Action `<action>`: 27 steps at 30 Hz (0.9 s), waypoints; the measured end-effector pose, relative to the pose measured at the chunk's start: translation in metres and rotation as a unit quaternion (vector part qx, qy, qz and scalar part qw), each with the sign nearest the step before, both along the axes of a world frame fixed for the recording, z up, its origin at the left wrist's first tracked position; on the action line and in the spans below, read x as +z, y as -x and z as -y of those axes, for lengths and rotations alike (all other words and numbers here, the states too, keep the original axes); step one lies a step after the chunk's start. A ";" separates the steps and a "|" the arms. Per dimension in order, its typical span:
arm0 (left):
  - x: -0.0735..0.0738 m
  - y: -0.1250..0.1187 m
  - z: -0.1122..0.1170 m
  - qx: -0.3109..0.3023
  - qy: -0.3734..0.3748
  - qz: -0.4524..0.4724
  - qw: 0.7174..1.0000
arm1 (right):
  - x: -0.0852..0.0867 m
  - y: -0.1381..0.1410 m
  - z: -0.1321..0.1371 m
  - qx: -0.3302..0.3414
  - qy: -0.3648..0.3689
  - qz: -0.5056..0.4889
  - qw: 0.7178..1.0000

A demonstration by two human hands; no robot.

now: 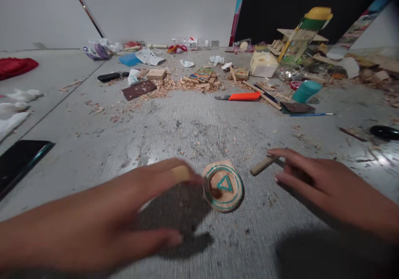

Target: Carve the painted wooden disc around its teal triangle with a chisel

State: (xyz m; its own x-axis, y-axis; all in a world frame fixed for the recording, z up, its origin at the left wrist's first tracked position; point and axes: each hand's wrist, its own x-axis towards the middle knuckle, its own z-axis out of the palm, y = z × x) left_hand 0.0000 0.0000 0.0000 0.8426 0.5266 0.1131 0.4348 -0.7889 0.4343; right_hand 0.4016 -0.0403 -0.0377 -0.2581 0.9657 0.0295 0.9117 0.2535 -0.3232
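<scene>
A round wooden disc [223, 186] painted with teal rings and a teal triangle lies on the grey floor [193, 121] in front of me. My left hand [134, 204] reaches toward it with fingers spread, a plaster on one finger, and its fingertips touch the disc's left edge. My right hand [311, 179] is to the right of the disc, with its fingers closed loosely around a wooden-handled tool [263, 165] whose handle points left.
Wood shavings and scraps [187, 84] are scattered farther back, with an orange-handled tool [243, 97], a teal cup [306, 91], a dark sanding sheet [139, 89] and a white block [263, 64]. A black phone [18, 160] lies at the left.
</scene>
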 end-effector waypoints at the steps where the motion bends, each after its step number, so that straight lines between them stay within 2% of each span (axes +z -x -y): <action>1: -0.002 -0.016 -0.015 -0.026 0.015 -0.017 0.999 | 0.001 0.007 -0.015 0.006 0.004 0.035 0.999; 3: -0.013 -0.046 -0.041 -0.088 0.031 -0.027 0.995 | 0.004 0.019 -0.039 0.010 0.011 0.087 0.996; 6: -0.042 -0.077 -0.068 -0.176 0.031 0.036 0.983 | 0.012 0.029 -0.059 0.017 0.022 0.110 0.994; 8: -0.057 -0.085 -0.077 -0.174 0.027 0.072 0.982 | 0.022 0.033 -0.063 0.010 0.013 0.118 0.993; 10: -0.064 -0.086 -0.081 -0.132 0.008 0.096 0.986 | 0.034 0.037 -0.064 -0.003 -0.009 0.106 0.994; 13: -0.061 -0.080 -0.083 -0.110 -0.007 0.096 0.989 | 0.049 0.045 -0.061 -0.022 -0.068 0.043 0.997; 15: -0.058 -0.076 -0.084 -0.116 0.000 0.077 0.990 | 0.052 0.051 -0.059 0.002 -0.097 -0.020 0.995; 17: -0.055 -0.073 -0.085 -0.098 0.014 0.060 0.993 | 0.049 0.055 -0.057 0.039 -0.115 -0.078 0.989; 21: -0.055 -0.072 -0.089 -0.061 0.059 0.078 0.993 | 0.029 0.056 -0.054 0.091 -0.151 -0.154 0.972; 24: -0.054 -0.073 -0.091 -0.048 0.087 0.104 0.990 | 0.019 0.054 -0.056 0.119 -0.130 -0.198 0.964; 27: -0.053 -0.073 -0.092 -0.051 0.093 0.097 0.990 | 0.017 0.052 -0.060 0.148 -0.094 -0.171 0.969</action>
